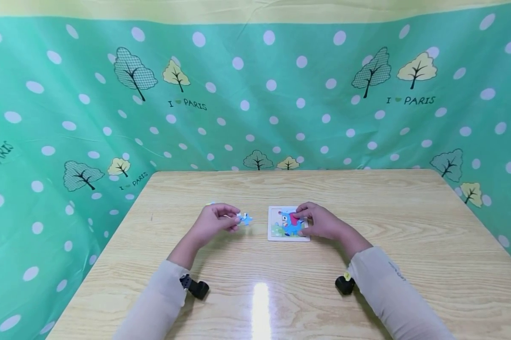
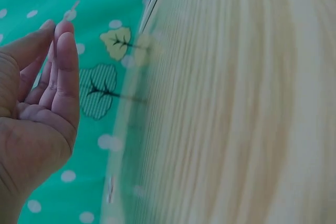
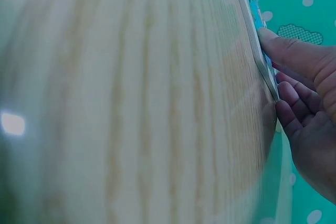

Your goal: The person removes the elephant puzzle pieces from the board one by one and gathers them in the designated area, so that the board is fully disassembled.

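My left hand (image 1: pixel 215 220) pinches a small blue jigsaw piece (image 1: pixel 245 218) between thumb and fingertips, raised over the table left of the puzzle. In the left wrist view the piece shows only as a thin edge (image 2: pixel 76 6) beyond the fingertips. A white-framed jigsaw puzzle board (image 1: pixel 276 238) lies flat, with a blue cartoon animal in red and a pale gap at its left. My right hand (image 1: pixel 323 222) holds the board at its right side. In the right wrist view its thumb lies on the face and other fingers curl near the edge, partly hidden.
Just behind the left hand, a small light-coloured bit (image 1: pixel 210 203) peeks out, mostly hidden. The wooden table (image 1: pixel 366 189) ends at a green dotted curtain (image 1: pixel 272 127) at the back and sides. Black wrist cameras (image 1: pixel 200 289) hang below both cuffs.
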Demonstrator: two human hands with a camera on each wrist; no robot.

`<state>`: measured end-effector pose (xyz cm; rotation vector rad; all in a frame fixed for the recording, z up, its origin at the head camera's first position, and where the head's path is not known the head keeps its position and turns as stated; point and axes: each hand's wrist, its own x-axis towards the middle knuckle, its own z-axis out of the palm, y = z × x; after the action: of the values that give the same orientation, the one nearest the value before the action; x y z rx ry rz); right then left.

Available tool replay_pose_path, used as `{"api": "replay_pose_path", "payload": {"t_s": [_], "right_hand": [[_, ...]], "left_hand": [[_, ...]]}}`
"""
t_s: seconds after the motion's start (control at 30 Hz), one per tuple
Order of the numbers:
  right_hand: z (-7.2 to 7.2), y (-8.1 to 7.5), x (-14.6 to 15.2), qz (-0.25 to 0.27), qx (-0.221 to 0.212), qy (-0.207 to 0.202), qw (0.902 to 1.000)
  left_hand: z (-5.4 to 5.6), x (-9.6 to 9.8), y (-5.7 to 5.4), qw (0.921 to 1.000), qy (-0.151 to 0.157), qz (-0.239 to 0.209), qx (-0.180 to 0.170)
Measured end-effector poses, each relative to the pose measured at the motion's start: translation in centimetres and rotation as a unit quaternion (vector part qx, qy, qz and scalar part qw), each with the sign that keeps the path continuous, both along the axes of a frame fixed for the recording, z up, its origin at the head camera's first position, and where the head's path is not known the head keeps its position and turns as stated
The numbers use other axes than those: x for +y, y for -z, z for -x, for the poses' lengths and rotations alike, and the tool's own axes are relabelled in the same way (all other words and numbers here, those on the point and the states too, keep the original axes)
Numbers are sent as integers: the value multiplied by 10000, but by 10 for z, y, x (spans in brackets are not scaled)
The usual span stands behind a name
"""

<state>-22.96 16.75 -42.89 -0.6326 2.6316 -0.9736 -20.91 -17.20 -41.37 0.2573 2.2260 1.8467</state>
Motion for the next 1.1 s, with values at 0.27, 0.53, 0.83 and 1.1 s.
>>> {"api": "replay_pose_path", "payload": {"t_s": [0.27,0.53,0.83,1.1], "right_hand": [[0,1,2,76,-53,44,9999],[-2,1,0,73,-54,17,10000],[-2,2,3,43,5,48,10000],[-1,2,2,76,24,-43,10000]], "left_hand": [[-6,-32,-1,9995,-252,0,163],[-11,-73,1,9963,-805,112,269],[-6,-113,10,9900,-1268,611,18],[1,-127,17,9825,-1368,1230,-299]]}}
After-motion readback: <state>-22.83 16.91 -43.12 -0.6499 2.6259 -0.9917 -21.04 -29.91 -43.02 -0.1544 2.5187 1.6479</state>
